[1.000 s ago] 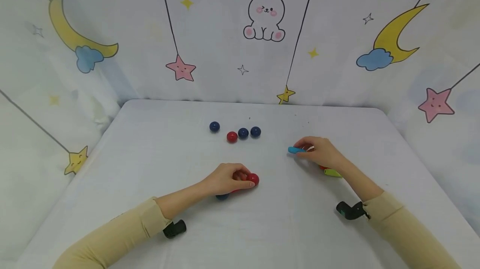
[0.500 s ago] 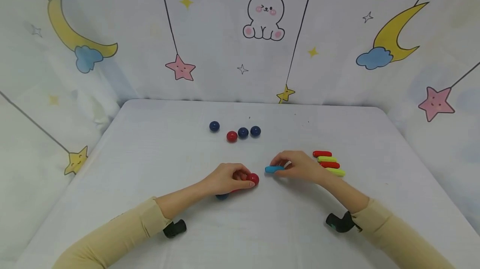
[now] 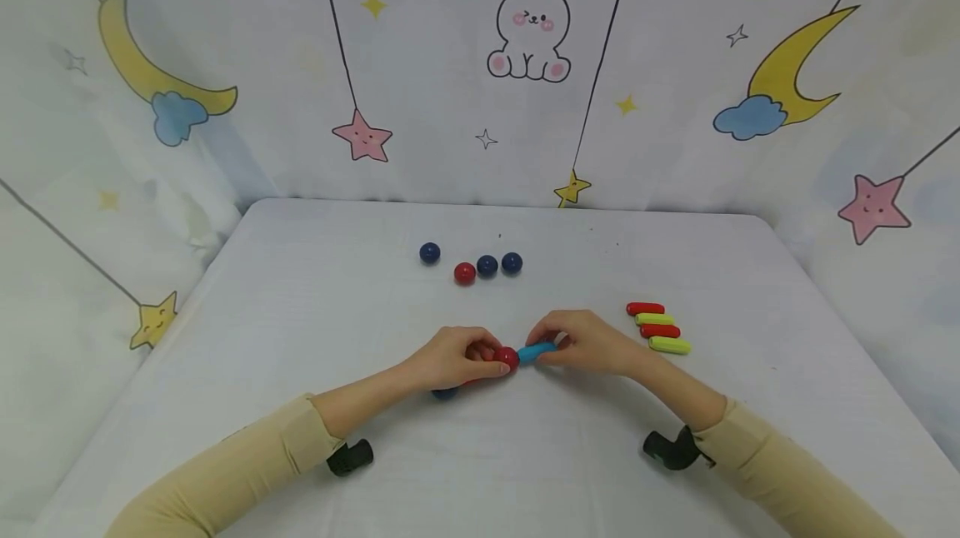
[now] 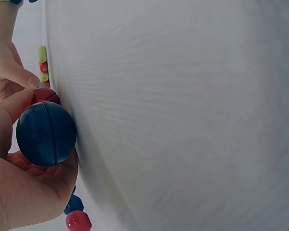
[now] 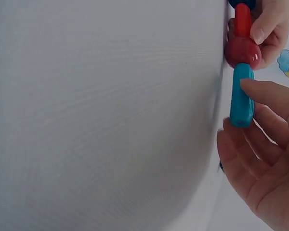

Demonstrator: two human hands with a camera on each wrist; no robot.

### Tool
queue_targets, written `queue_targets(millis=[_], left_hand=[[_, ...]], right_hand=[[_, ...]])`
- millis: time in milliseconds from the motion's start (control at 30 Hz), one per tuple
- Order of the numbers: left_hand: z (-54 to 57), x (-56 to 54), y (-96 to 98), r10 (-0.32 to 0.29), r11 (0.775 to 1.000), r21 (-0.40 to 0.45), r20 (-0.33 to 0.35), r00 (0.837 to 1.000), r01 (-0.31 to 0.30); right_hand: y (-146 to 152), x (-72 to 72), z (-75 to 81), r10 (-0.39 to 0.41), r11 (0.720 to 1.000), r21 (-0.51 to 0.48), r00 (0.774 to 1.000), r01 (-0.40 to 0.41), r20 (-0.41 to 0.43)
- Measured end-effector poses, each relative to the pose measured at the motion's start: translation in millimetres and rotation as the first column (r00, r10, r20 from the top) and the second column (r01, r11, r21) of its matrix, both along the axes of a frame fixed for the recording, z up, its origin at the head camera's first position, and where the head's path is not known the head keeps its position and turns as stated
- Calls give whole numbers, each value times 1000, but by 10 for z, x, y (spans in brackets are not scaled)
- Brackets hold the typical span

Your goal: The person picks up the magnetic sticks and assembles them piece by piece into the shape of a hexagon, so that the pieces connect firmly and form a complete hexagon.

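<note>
My left hand (image 3: 448,359) pinches a red ball (image 3: 507,357) above the middle of the table. In the right wrist view a red rod (image 5: 242,20) runs from that ball to a dark blue ball (image 4: 46,134), which looms large in the left wrist view. My right hand (image 3: 588,342) holds a light blue rod (image 5: 242,96) between thumb and fingers. One end of this rod touches the red ball, in line with the red rod. Whether it is fixed there I cannot tell.
Behind the hands, a loose red ball (image 3: 464,274) and several dark blue balls (image 3: 487,266) lie on the white table (image 3: 300,288). To the right, red rods (image 3: 660,331) and yellow-green rods (image 3: 670,346) lie side by side. A patterned cloth (image 3: 450,63) hangs behind.
My right hand has carried the light blue rod left and nearer to me, from beside the other rods to the red ball. My left hand has stayed in place.
</note>
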State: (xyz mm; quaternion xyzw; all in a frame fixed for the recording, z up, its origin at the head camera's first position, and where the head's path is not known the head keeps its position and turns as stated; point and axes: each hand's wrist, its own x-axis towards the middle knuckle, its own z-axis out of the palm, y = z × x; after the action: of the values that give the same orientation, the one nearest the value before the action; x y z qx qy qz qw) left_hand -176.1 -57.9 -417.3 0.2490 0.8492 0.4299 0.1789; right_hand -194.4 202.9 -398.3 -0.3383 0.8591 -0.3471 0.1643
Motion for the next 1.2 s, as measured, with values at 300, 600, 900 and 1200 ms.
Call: queue_targets(millis=[300, 600, 900, 1200], left_hand=[[46, -30, -68, -19, 999, -34, -116, 993, 15], [44, -47, -5, -46, 997, -68, -207, 977, 33], [40, -39, -23, -26, 997, -81, -213, 977, 9], [27, -13, -52, -23, 995, -96, -173, 985, 7]], right_hand=[[-117, -7, -14, 3, 1000, -19, 1000, -3, 4], [-306, -5, -31, -2, 998, -57, 998, 6, 62], [-319, -298, -5, -181, 983, -41, 977, 177, -117], [-329, -781, -27, -429, 903, -18, 897, 430, -105]])
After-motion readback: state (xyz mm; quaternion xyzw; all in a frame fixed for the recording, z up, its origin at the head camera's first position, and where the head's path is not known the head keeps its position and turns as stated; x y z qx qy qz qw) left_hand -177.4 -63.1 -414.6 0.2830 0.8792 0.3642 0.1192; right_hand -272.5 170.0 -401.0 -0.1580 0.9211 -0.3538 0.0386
